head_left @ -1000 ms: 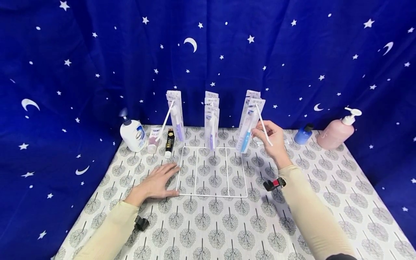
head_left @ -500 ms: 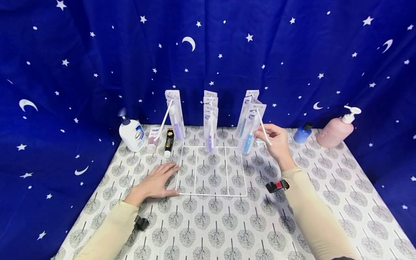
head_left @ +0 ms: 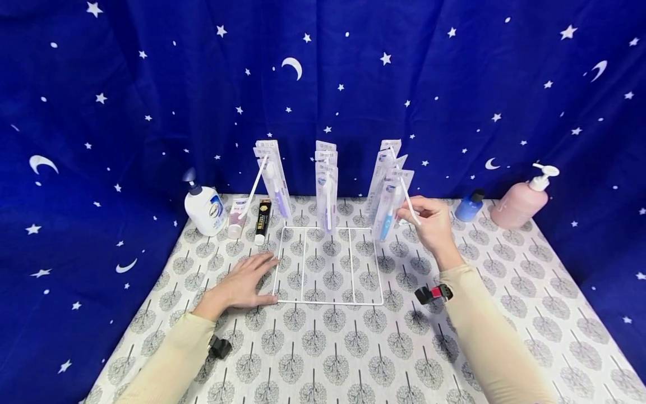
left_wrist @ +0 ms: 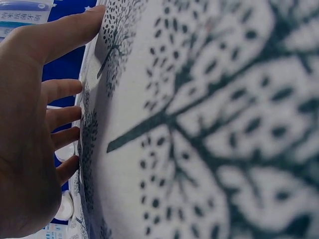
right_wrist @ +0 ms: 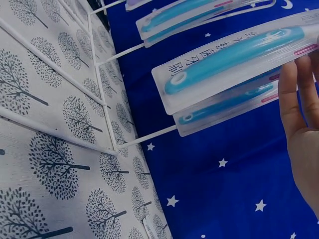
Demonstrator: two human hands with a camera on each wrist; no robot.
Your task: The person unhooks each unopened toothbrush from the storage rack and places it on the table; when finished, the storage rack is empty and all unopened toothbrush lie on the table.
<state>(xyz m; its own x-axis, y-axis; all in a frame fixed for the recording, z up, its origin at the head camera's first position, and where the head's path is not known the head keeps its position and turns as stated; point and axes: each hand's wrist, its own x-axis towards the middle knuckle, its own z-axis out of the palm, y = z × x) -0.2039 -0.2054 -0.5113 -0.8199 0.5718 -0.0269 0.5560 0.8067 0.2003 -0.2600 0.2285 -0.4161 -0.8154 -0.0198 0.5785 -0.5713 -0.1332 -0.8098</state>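
A white wire display rack (head_left: 328,303) stands on the cloth-covered table, with packaged toothbrushes hanging in three rows from its hooks. At the right-hand row, my right hand (head_left: 432,225) pinches the edge of the front packaged toothbrush (head_left: 388,216), which has a blue handle. This pack hangs on the slanting white hook (head_left: 410,201), forward of the packs behind it. In the right wrist view another blue toothbrush (right_wrist: 224,104) hangs just behind. My left hand (head_left: 244,282) rests on the table with fingers extended, its fingertips and thumb at the rack base's left bar.
Left of the rack stand a white pump bottle (head_left: 205,210), a pinkish tube (head_left: 236,219) and a black tube (head_left: 262,221). A small blue bottle (head_left: 469,206) and a pink pump bottle (head_left: 520,206) are at the back right. A blue starry curtain (head_left: 353,101) hangs behind.
The front blue toothbrush pack has slid forward and down along the right hook, apart from those behind it. My right hand has moved with it, slightly right and nearer. The left hand has stayed put.
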